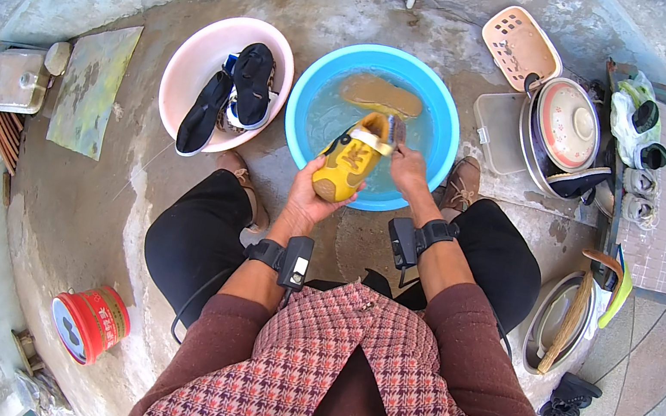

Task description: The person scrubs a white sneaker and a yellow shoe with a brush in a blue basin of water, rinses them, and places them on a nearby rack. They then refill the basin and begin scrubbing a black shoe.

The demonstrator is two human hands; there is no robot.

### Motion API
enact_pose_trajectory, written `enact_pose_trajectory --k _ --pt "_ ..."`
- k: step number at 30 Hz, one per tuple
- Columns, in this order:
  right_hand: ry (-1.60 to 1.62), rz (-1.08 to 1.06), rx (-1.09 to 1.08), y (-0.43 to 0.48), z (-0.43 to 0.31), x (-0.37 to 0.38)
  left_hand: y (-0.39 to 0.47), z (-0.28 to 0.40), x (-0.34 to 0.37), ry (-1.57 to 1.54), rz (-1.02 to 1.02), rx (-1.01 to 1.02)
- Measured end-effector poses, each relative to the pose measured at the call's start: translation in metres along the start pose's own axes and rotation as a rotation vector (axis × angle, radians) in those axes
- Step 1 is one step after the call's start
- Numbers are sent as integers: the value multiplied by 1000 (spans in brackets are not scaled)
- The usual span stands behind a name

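My left hand (314, 193) grips a yellow shoe (346, 167) by its toe end, with the heel pointing away from me. A pale strap crosses the shoe near its opening. In my right hand (407, 171) is a small brush (396, 132), its bristles up against the shoe's heel side; my fingers hide part of its handle. Both hands are over a blue plastic basin (435, 178) of cloudy water. A second shoe (382, 94) lies in that water toward the far side, with its tan sole facing up.
Left of the blue basin stands a pink basin (184, 54) with black shoes (254, 75). To the right are a plastic basket (521, 45), a clear plastic box (496, 129) and a lidded pot (569, 121). A red bucket (99, 321) sits at lower left.
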State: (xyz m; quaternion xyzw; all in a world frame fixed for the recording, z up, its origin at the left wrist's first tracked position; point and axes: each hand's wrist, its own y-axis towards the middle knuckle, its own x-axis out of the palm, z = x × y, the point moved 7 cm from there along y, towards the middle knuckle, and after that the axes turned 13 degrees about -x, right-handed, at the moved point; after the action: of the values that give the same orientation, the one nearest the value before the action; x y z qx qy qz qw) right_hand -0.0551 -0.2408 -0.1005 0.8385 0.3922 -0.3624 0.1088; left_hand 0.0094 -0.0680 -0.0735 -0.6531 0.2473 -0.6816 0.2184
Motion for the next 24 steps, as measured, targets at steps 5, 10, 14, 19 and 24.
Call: enact_pose_trajectory --k 5,10,14,19,24 --pt "-234 -161 48 -14 15 10 -1 24 -10 166 154 279" --pt "318 -269 401 -37 -8 -6 2 39 -32 185 324 420" --pt "336 -226 38 -42 -67 -34 1 43 -37 309 496 477" --pt "189 -281 -400 -71 -118 -24 -6 36 -14 402 479 466" --pt "-43 -33 -228 -39 -87 -37 -2 9 14 635 302 393"
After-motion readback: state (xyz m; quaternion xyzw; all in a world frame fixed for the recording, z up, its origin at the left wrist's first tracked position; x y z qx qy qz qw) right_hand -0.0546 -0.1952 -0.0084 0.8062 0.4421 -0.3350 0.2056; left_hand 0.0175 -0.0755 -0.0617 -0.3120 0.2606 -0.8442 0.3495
